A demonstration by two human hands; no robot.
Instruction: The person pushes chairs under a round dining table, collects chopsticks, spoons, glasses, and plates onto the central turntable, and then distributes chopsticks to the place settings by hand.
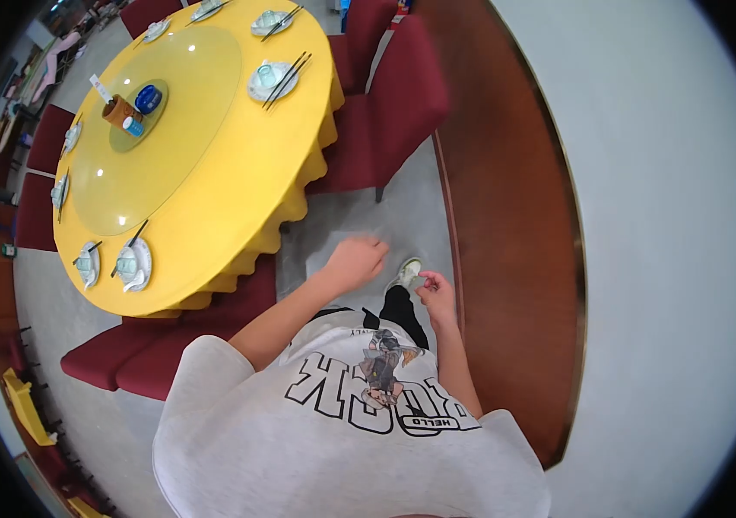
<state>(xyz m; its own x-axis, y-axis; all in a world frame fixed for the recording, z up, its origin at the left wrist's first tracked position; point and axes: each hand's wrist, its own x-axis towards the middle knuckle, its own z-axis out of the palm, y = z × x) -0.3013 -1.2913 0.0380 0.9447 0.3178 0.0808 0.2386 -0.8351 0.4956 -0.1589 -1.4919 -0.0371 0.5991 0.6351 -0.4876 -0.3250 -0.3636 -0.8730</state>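
My left hand (pixel 358 262) is in front of my body, its fingers curled into a loose fist, slightly blurred. Nothing shows in it. To its right and lower is my right hand (pixel 438 298), fingers partly bent and apart, holding nothing visible. Neither hand touches any furniture. The nearest furniture to my left hand is a round table with a yellow tablecloth (pixel 238 198). Beyond the right hand runs a brown wood wall panel (pixel 506 259). A white shoe (pixel 406 271) shows on the floor between my hands.
Dark red chairs (pixel 390 121) surround the table. A glass turntable (pixel 187 129) bears a brown holder (pixel 120 110) and a blue bowl (pixel 149 98). Place settings with a plate (pixel 256 89), glass and chopsticks (pixel 287 80) line the rim. A white wall (pixel 662 216) rises on the right.
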